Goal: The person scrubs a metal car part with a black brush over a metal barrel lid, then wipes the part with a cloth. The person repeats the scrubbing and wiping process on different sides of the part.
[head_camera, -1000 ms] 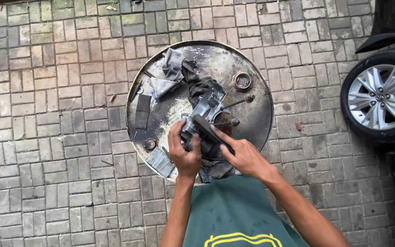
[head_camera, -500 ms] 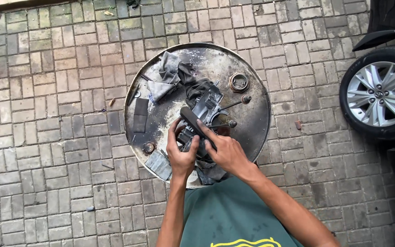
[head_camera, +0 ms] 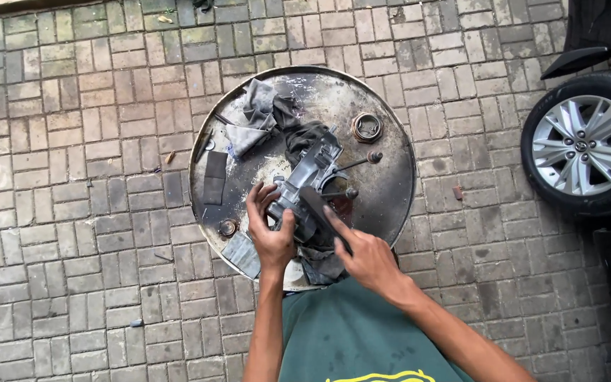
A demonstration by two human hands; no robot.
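The grey metal engine part [head_camera: 305,185] sat near the middle of the round drum top [head_camera: 390,177], which was basically serving as the desk here. It was lying on a dark rag [head_camera: 319,258], with its thin rods poking out toward the drum's right side. The left hand [head_camera: 271,233] was wrapped around the part's near-left side, fingers curled on the casting, so clamped on it to keep it steady. The right hand [head_camera: 368,256] held a dark flat tool [head_camera: 319,212], maybe a brush or a file (hard to tell), closed around the handle with the index finger stretched along it and the tip pressed onto the part.

Around the part: a grey cloth [head_camera: 254,117] toward the far-left of the drum, a metal ring [head_camera: 367,127] at the far-right, a dark flat strip [head_camera: 214,177] on the left, and a small round fitting [head_camera: 228,227] by the near-left rim. A car wheel [head_camera: 585,145] stood well off to the right, on the brick paving [head_camera: 72,212].

My take on doing this bit well: keep that left-hand grip firm so the casting can't rock on the rag, work the tool in short controlled strokes, and watch those thin rods, they look easy to bend.
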